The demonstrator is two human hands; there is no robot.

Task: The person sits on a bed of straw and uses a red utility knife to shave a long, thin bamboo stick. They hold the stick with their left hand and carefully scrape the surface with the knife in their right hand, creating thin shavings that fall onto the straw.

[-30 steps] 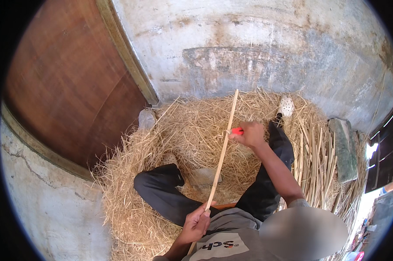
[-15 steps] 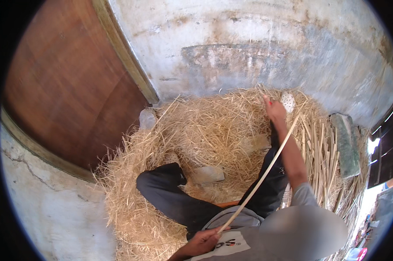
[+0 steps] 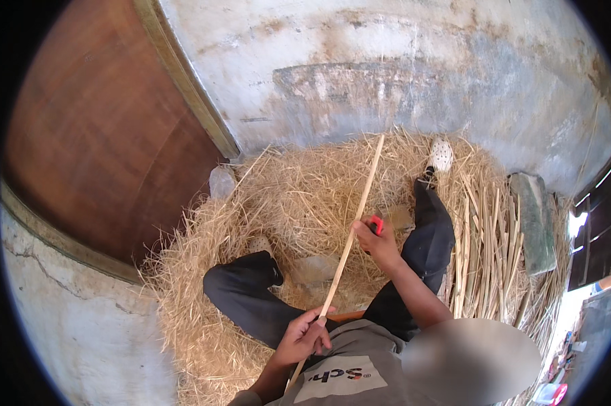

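Note:
A long pale stick, like a stripped cane, slants from near my body up over the straw. Toward its lower end my left hand is closed around it, thumb and fingers pinching. My right hand is closed on a small red-handled tool beside the stick's middle; its working end is hidden, so I cannot tell its exact kind. Whether the tool touches the stick is also unclear. Straw-like shavings cover the ground between and around my dark-trousered legs.
A bundle of similar sticks lies at my right, beside a greenish block. Flat stones lie between my feet. A stained wall rises ahead; a brown door stands at left.
My right hand has come down and left from beside the far shoe to the stick's middle. The stick has swung left and steeper, and my left hand has moved up slightly.

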